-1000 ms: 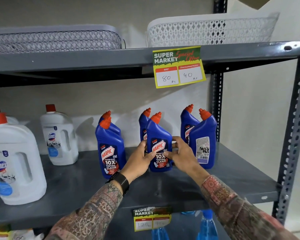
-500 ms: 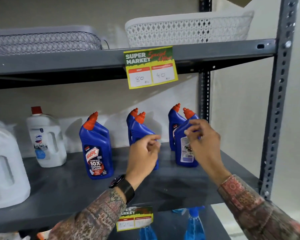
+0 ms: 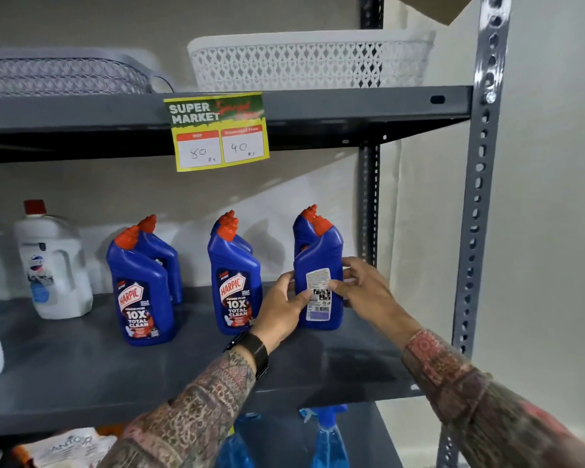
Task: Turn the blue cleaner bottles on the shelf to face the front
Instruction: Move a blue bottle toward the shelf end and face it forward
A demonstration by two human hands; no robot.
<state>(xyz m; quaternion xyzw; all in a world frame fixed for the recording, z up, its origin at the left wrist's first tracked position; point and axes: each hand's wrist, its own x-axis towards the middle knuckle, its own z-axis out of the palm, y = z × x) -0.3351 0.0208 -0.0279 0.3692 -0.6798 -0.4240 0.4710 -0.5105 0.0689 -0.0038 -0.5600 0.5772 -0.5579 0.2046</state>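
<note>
Blue cleaner bottles with orange caps stand in three pairs on the grey middle shelf (image 3: 81, 376). The left front bottle (image 3: 142, 292) and the middle front bottle (image 3: 234, 285) show their brand labels forward. The right front bottle (image 3: 319, 261) shows its white back label. My left hand (image 3: 282, 305) grips its left side with the thumb on the label. My right hand (image 3: 362, 288) holds its right side, fingers across the label. Behind each front bottle another blue bottle is partly hidden, such as the rear left one (image 3: 164, 251).
White jugs with red caps (image 3: 53, 265) stand at the shelf's left. A price tag (image 3: 218, 131) hangs from the upper shelf, which carries a grey basket (image 3: 61, 76) and a white basket (image 3: 304, 59). The perforated upright post (image 3: 477, 197) stands at right. Blue spray bottles (image 3: 328, 437) sit below.
My left hand left the middle bottle, which now faces forward, and moved right. Both hands now clasp the right front bottle. The view shifted right.
</note>
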